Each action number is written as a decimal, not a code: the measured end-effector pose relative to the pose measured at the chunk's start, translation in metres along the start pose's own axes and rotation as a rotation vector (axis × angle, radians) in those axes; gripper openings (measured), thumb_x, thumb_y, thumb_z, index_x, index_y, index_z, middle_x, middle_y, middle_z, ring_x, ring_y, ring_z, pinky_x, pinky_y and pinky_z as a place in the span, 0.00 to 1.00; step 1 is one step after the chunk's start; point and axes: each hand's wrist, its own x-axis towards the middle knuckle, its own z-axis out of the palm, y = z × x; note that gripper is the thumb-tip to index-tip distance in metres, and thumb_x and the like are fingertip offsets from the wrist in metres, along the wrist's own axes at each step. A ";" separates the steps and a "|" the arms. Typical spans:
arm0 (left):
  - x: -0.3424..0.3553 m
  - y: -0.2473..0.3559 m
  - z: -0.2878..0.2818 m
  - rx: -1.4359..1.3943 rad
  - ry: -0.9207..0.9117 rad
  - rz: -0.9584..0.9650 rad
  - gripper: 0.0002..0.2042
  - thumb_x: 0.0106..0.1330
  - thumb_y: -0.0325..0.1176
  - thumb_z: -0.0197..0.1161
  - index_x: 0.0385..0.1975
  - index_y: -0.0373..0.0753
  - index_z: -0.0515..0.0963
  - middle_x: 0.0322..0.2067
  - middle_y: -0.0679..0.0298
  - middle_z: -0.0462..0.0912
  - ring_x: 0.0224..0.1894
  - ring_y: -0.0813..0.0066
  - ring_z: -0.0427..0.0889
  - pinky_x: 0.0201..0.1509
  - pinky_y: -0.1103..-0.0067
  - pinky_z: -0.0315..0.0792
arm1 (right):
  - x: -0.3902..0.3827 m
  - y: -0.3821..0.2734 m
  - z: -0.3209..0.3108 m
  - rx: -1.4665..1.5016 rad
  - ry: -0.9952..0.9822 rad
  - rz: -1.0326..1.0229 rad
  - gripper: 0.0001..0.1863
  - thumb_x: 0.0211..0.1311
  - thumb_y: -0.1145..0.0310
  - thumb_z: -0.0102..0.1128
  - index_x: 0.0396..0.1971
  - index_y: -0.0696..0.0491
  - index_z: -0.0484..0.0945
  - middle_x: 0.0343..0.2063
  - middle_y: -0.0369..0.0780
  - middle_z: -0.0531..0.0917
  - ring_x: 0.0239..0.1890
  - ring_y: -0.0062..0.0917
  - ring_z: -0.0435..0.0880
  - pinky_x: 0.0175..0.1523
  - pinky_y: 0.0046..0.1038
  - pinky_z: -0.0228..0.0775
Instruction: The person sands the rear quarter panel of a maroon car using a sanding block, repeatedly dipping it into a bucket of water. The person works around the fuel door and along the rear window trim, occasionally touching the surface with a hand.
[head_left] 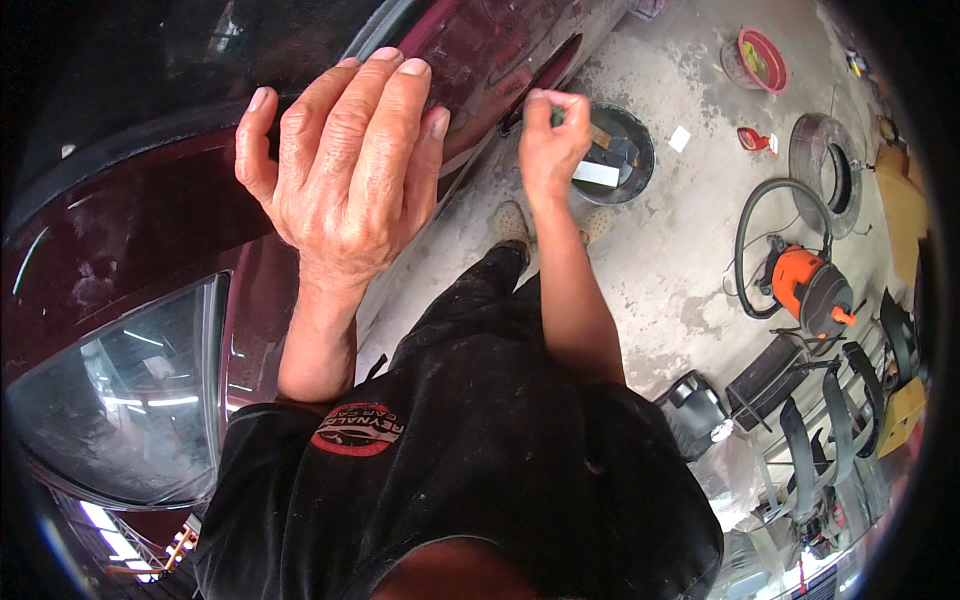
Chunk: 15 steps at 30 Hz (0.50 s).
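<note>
The dark red car (150, 215) fills the left side, with a dusty triangular side window (125, 400) low in it. My left hand (345, 175) is open, back upward, its fingers apart over the car body beside the dark glass (200, 60); whether the fingertips touch is hard to tell. My right hand (555, 140) is raised with fingers curled and thumb pressed to them, close to a long dark red part (552, 78) on the car's side. Anything inside that grip is hidden. Beyond it on the floor stands a round black tub (648, 165) holding a white block (597, 174) and several flat pieces.
A pink basin (768, 52), a red item (752, 140), a white paper piece (679, 139) and a tire (805, 160) lie on the concrete floor at right. An orange and black vacuum (808, 290) with a hose stands nearer. Several dark curved trim parts (797, 450) crowd the lower right.
</note>
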 end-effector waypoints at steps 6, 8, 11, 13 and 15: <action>0.000 -0.001 0.003 -0.016 0.028 0.016 0.12 0.59 0.34 0.73 0.44 0.46 0.87 0.44 0.71 0.90 0.49 0.76 0.86 0.71 0.71 0.57 | 0.076 0.014 0.004 0.116 0.021 0.254 0.11 0.60 0.67 0.67 0.34 0.60 0.78 0.35 0.47 0.85 0.40 0.36 0.82 0.51 0.36 0.72; -0.001 -0.001 0.003 0.000 0.025 0.011 0.12 0.60 0.34 0.73 0.44 0.46 0.87 0.44 0.71 0.89 0.49 0.77 0.86 0.71 0.72 0.57 | 0.065 0.005 0.003 0.283 0.010 0.359 0.11 0.61 0.67 0.68 0.35 0.59 0.78 0.36 0.45 0.85 0.41 0.31 0.81 0.52 0.36 0.72; -0.001 -0.001 0.002 0.009 0.015 0.018 0.12 0.60 0.34 0.73 0.44 0.46 0.87 0.44 0.71 0.89 0.49 0.77 0.86 0.71 0.72 0.57 | 0.003 0.016 -0.005 0.285 -0.062 0.200 0.11 0.63 0.68 0.69 0.36 0.58 0.78 0.37 0.41 0.83 0.43 0.27 0.79 0.53 0.33 0.71; 0.000 0.000 0.000 0.016 0.001 0.014 0.12 0.60 0.35 0.73 0.44 0.46 0.87 0.44 0.71 0.90 0.50 0.77 0.86 0.71 0.72 0.57 | -0.040 0.015 -0.004 0.309 -0.082 0.142 0.11 0.65 0.68 0.69 0.36 0.57 0.77 0.35 0.40 0.82 0.42 0.25 0.78 0.52 0.30 0.70; 0.000 0.000 0.000 0.015 0.001 0.011 0.11 0.61 0.35 0.72 0.43 0.46 0.87 0.43 0.71 0.90 0.49 0.77 0.86 0.71 0.72 0.57 | -0.048 0.017 -0.002 0.312 -0.071 0.150 0.11 0.65 0.68 0.69 0.36 0.57 0.76 0.34 0.39 0.81 0.41 0.23 0.77 0.52 0.28 0.69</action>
